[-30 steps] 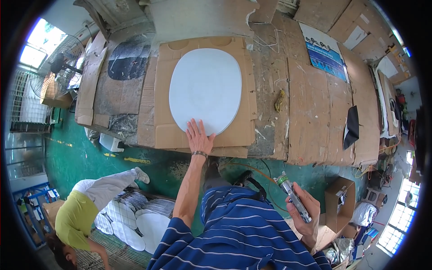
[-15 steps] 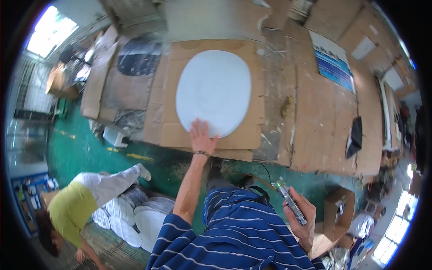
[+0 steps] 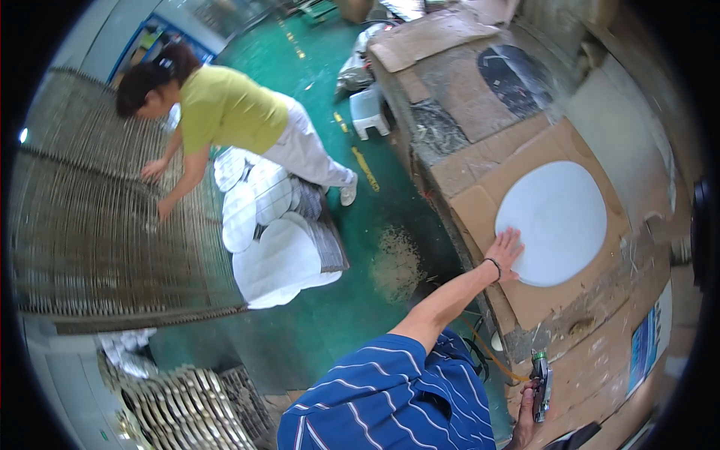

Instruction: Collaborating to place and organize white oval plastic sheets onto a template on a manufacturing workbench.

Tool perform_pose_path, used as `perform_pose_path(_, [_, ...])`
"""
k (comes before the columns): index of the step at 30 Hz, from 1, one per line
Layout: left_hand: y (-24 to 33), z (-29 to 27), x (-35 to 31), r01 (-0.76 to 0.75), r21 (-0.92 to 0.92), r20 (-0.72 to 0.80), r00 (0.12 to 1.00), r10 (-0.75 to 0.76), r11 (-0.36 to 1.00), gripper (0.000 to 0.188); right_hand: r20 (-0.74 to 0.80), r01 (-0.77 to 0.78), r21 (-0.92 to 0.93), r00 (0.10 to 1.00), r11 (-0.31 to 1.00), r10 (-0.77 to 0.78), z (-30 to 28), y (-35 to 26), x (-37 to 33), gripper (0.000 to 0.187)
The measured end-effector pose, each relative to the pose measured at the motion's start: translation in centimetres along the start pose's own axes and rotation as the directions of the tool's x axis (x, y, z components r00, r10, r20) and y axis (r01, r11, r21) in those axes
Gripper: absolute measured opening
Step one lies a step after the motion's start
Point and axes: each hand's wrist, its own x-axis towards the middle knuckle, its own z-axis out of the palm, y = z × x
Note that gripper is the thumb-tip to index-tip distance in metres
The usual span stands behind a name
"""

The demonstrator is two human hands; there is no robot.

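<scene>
White oval panel (image 3: 553, 217) lies under spread left fingers (image 3: 512, 239); right fingers (image 3: 528, 395) clasp metal tool (image 3: 541, 390).

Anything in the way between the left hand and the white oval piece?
Nothing visible: the left hand rests on the lower-left edge of the white oval piece, which lies on cardboard.

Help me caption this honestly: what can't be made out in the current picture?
All in the head view:
Left hand: palm hidden by its own back.
Right hand: partly hidden behind the metal tool.
Cardboard sheet: middle covered by the white oval panel.
Striped shirt: cut off by the lower edge.
</scene>
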Motion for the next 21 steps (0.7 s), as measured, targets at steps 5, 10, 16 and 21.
perform_pose_path(5, [0.4, 1.0, 0.8, 0.014, -0.035, -0.005, 1.000, -0.014, 0.999, 0.110, 0.079, -0.034, -0.149, 0.996, 0.988, 0.046, 0.6, 1.9, 1.8, 0.040])
perform_pose_path(10, [0.4, 1.2, 0.5, -0.007, -0.014, -0.005, 1.000, 0.007, 1.000, 0.109, 0.117, -0.024, -0.049, 0.993, 0.999, 0.029, 1.0, -0.2, 3.2, 0.037])
perform_pose_path(16, [0.2, 1.6, 0.9, -0.004, 0.014, -0.009, 1.000, 0.004, 1.000, 0.112, 0.090, -0.097, -0.068, 0.991, 0.993, 0.103, 1.1, -0.4, 4.0, 0.035])
perform_pose_path(21, [0.4, 1.6, 0.9, -0.004, 0.016, -0.009, 1.000, 0.004, 1.000, 0.113, 0.060, -0.085, -0.017, 0.994, 0.996, 0.086, 1.7, 1.5, 4.6, 0.038])
